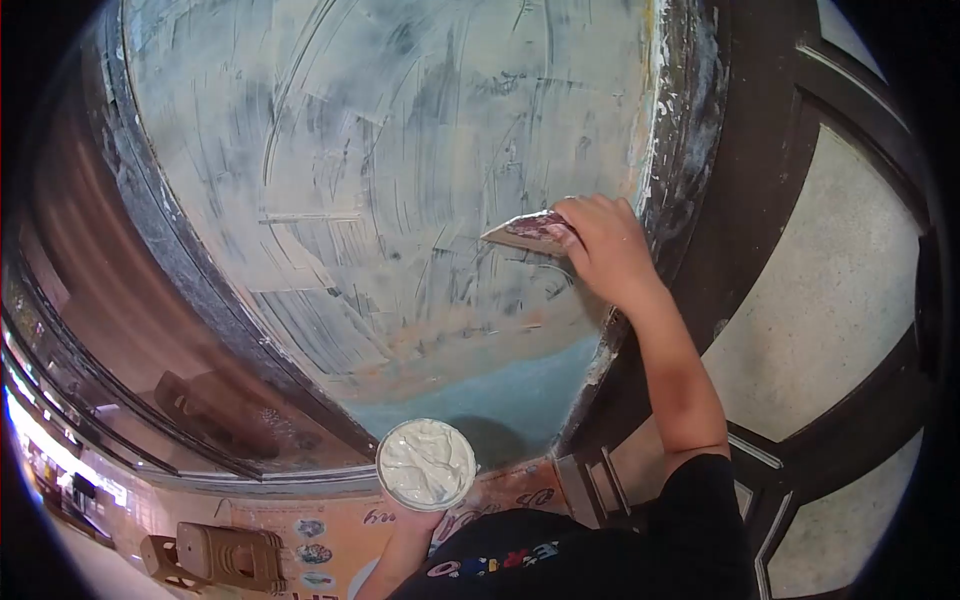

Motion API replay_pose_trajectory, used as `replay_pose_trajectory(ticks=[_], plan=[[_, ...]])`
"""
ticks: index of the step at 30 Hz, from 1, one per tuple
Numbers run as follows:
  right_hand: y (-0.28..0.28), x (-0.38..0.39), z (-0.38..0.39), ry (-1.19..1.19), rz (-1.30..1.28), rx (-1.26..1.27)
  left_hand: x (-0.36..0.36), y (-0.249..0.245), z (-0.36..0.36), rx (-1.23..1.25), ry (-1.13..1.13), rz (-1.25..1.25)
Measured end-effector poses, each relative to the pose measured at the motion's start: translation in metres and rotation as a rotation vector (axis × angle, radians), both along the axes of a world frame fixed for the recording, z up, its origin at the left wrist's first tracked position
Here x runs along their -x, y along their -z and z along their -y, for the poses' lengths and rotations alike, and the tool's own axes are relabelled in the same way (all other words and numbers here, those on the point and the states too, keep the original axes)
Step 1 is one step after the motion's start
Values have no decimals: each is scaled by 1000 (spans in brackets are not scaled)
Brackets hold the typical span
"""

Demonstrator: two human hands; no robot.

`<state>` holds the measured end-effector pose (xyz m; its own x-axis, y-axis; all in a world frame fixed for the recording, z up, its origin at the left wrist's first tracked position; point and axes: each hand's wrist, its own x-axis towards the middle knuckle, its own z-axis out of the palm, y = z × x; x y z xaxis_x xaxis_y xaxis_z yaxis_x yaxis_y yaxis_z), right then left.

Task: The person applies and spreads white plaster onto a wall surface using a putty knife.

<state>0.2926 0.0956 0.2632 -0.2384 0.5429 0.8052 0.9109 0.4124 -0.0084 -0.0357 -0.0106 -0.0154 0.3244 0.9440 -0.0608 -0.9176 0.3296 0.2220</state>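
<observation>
My right hand [605, 248] grips a putty knife [530, 234], its wide blade coated with filler and lying against the wall panel [420, 180]. Streaks and ridges of pale filler cover most of that panel, while a smoother blue-green band shows along its bottom. Low in front of my body, my left hand [415, 518] supports a round tub [427, 464] of white, creamy putty from below. The tub hides most of the left fingers.
Dark wooden framing with pale panels [830, 270] stands on the right. On the left is a glazed dark frame [150, 270]. Brown stacked plastic stools [230, 555] and an orange printed banner [330, 540] are low at the left.
</observation>
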Motion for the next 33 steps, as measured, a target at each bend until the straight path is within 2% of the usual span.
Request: replay_pose_trajectory(ticks=[2,5,6,8,10,12,15,16,18,20,21,23,24,26,28,29,31,33], plan=[[2,8,1,-53,-3,59,0,-8,1,-14,7,32],[62,33,-10,-219,269,325,3,-3,3,9,-27,110],[81,33,-18,-223,276,328,2,-5,5,11,-32,117],[89,39,-29,-170,448,133,2,-14,3,-22,26,193],[55,26,-32,-89,460,102,6,-10,2,-47,-20,121],[3,24,-17,-21,269,26,10,-7,2,14,-24,170],[-31,28,-2,-79,218,57,9,-6,0,23,-81,84],[-23,33,-3,-85,224,61,9,-4,0,37,-107,63],[17,49,-7,-239,288,275,8,-15,0,52,-70,143],[81,62,-19,-288,487,225,5,-21,3,-13,-9,161],[101,63,-26,-290,487,225,6,-15,3,22,-14,160],[107,72,-35,-196,621,118,6,-25,5,14,-3,168],[102,67,-43,-200,621,108,7,-30,4,16,11,172],[40,61,-40,-57,502,-12,11,-24,4,28,-10,158],[-15,60,-23,-80,348,-13,16,-13,2,19,0,134],[-31,60,-14,-84,353,-7,16,-12,4,24,-1,216],[-48,63,-5,-125,329,122,15,-15,5,15,-6,231],[-25,79,-6,-173,377,180,15,-11,8,-56,-10,228]])
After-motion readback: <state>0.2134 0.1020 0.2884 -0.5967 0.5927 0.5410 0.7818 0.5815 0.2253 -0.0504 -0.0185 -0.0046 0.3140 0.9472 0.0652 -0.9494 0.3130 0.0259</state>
